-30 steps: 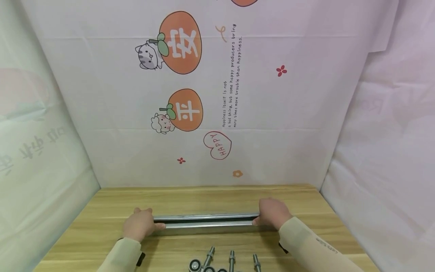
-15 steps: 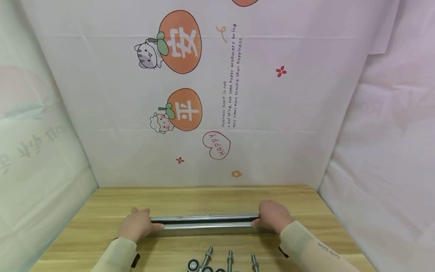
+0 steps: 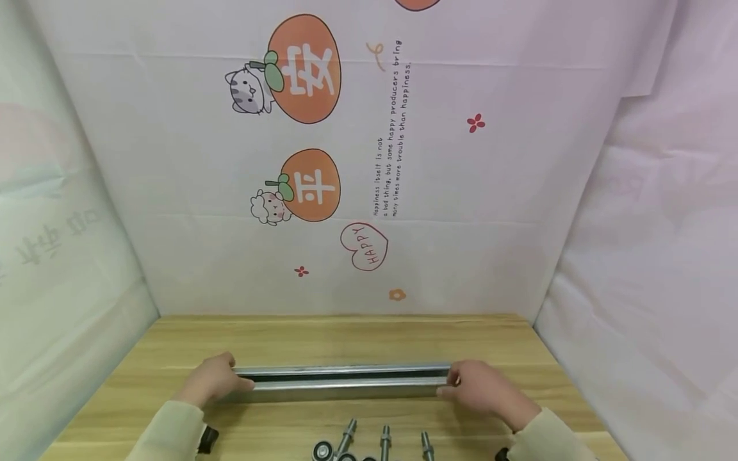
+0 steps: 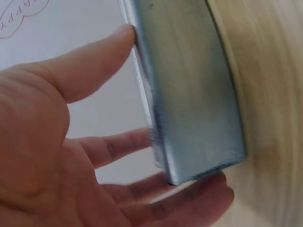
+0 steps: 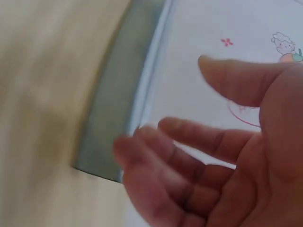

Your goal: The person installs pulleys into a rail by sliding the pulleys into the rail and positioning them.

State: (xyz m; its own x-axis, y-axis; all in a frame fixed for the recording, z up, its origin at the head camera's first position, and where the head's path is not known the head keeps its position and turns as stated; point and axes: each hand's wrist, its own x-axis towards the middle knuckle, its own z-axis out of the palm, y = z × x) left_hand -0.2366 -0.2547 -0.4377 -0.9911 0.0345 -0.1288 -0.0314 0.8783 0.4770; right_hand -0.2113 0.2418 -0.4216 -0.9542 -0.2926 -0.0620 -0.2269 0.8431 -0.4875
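Observation:
A long silver metal channel rail (image 3: pixel 346 389) lies crosswise on the wooden table, its slot facing up. At its left end is my left hand (image 3: pixel 210 379); in the left wrist view the thumb (image 4: pixel 106 54) touches the rail's edge, while loosely spread fingers reach around the end. My right hand (image 3: pixel 481 387) is beside the right end. In the right wrist view its thumb (image 5: pixel 236 78) stands away from the rail, and the relaxed fingers are close to the end corner; whether they touch it cannot be told.
Several bolts (image 3: pixel 385 442) with nuts and round roller bearings (image 3: pixel 323 451) lie at the near edge, partly cut off by the frame. Behind the wooden table (image 3: pixel 346 333) hangs a white printed cloth (image 3: pixel 461 256), with further cloth at both sides.
Both hands gripped the rail's ends earlier. They have since loosened and moved outward, left hand to the left and right hand to the right, uncovering more of the rail.

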